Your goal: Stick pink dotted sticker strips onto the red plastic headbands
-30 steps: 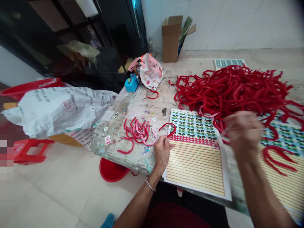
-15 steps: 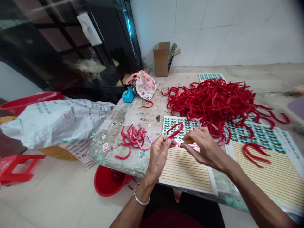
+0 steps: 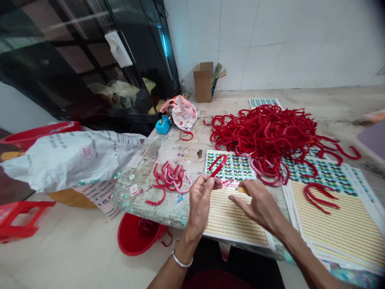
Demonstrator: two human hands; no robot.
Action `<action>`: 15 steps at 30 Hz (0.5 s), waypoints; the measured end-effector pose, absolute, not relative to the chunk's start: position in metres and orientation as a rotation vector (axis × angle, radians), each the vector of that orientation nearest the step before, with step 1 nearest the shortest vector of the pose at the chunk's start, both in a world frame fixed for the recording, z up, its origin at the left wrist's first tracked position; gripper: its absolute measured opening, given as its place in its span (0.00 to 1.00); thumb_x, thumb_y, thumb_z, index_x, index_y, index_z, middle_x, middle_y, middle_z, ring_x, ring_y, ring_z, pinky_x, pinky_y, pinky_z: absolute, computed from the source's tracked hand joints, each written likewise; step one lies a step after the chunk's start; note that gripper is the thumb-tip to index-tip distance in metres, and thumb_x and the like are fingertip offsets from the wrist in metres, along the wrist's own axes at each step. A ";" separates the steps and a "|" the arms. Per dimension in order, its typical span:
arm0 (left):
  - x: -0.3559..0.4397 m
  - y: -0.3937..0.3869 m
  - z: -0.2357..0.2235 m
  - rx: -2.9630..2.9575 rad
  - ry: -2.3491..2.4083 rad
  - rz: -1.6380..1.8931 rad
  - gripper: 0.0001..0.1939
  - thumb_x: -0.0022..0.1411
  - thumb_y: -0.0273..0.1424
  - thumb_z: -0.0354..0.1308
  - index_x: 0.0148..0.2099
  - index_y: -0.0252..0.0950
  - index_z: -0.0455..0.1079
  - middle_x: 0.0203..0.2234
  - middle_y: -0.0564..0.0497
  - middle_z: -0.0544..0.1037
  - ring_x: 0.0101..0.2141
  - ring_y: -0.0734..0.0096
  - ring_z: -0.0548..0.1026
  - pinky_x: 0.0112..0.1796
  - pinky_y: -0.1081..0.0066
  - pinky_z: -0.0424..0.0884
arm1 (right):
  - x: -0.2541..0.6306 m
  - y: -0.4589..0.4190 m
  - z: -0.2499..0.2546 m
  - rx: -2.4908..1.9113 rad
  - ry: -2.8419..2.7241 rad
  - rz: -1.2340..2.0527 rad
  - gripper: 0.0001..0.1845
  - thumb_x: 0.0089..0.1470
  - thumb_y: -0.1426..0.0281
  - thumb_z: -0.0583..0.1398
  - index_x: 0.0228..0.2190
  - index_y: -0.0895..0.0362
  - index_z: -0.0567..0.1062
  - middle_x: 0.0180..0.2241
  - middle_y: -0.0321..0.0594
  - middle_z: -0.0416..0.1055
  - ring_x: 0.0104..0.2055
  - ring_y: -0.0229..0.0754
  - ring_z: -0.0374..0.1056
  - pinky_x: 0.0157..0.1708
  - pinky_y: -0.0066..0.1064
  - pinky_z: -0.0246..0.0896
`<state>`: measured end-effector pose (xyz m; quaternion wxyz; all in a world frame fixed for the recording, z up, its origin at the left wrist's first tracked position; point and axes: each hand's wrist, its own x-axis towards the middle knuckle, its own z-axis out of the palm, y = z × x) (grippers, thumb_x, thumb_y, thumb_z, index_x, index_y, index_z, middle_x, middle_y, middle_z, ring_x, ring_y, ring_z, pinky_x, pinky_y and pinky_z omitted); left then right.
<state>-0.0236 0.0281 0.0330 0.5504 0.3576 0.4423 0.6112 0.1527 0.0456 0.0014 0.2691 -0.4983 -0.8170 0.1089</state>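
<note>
Your left hand clenches a light, springy-looking red plastic hook by its lower end, at 12 o'clock; your right hand reaches a small yellow piece at 11 o'clock, grip unclear.

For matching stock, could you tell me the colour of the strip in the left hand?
The strip is red, clearest in the head view.

The left hand is hiding the lower end of a glossy red curved plastic strip. The right fingertips are partly covering a small yellow piece, its kind too hidden to tell. Tiny round stickers are showing too small to read, while a multicoloured printed sheet is being cut off at the near right.
</note>
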 end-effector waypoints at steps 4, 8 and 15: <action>-0.019 0.028 0.034 0.770 0.966 1.444 0.06 0.61 0.31 0.55 0.36 0.34 0.70 0.32 0.48 0.76 0.34 0.71 0.74 0.39 0.72 0.68 | 0.141 0.027 -0.032 -1.341 -1.925 0.750 0.13 0.54 0.61 0.58 0.36 0.56 0.72 0.36 0.47 0.70 0.40 0.52 0.64 0.39 0.43 0.57; -0.014 0.024 0.035 0.759 0.935 1.411 0.06 0.60 0.31 0.55 0.37 0.34 0.71 0.32 0.48 0.77 0.32 0.71 0.75 0.38 0.71 0.68 | 0.121 0.024 -0.018 -1.113 -1.131 1.551 0.17 0.57 0.57 0.55 0.40 0.54 0.74 0.35 0.42 0.72 0.34 0.43 0.66 0.35 0.37 0.61; -0.018 0.016 0.028 0.791 0.981 1.378 0.07 0.61 0.31 0.55 0.35 0.34 0.72 0.32 0.49 0.77 0.31 0.74 0.73 0.38 0.73 0.67 | 0.110 0.037 -0.004 -0.851 -0.588 1.725 0.07 0.46 0.66 0.66 0.26 0.54 0.73 0.24 0.34 0.67 0.26 0.36 0.62 0.27 0.28 0.60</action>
